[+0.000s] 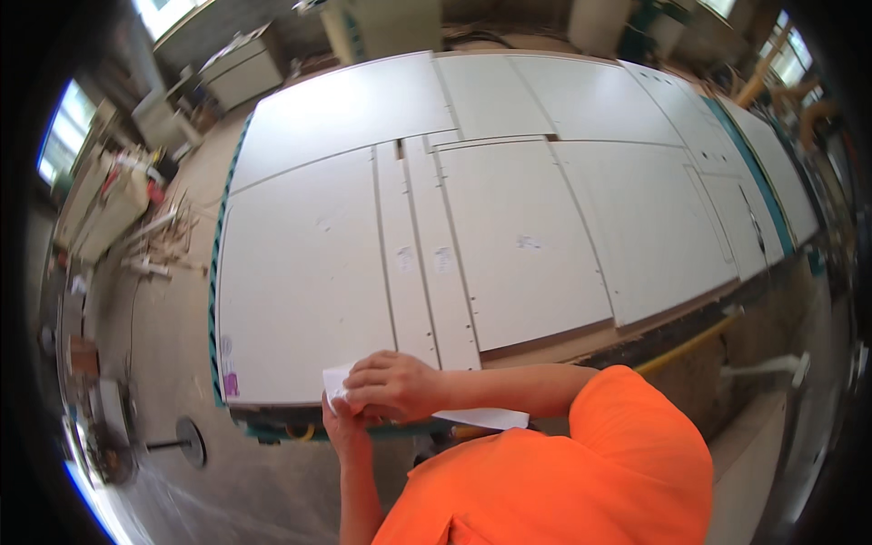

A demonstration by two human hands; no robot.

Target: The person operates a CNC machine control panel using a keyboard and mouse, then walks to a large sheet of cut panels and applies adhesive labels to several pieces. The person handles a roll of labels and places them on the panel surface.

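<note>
My left hand [343, 425] is closed on a piece of white paper [334, 374] at the front edge of the table. My right hand [395, 383] lies across it from the right, its fingers bent and pressed onto the same paper. A white strip [490, 418] shows below my right forearm; whether it joins the held paper is hidden. Just beyond my hands lie large white cut panels [300, 254] and two narrow panels [445, 309] with small holes. Pale labels [529, 242] sit on several of them. A purple-and-white label [231, 383] marks the near left corner.
Green edging [218, 300] runs along the table's left side. On the floor to the left are scrap strips [168, 232] and a round black base [192, 442] with a rod. A yellow bar [686, 341] runs along the near right side. Cabinets [241, 68] stand far left.
</note>
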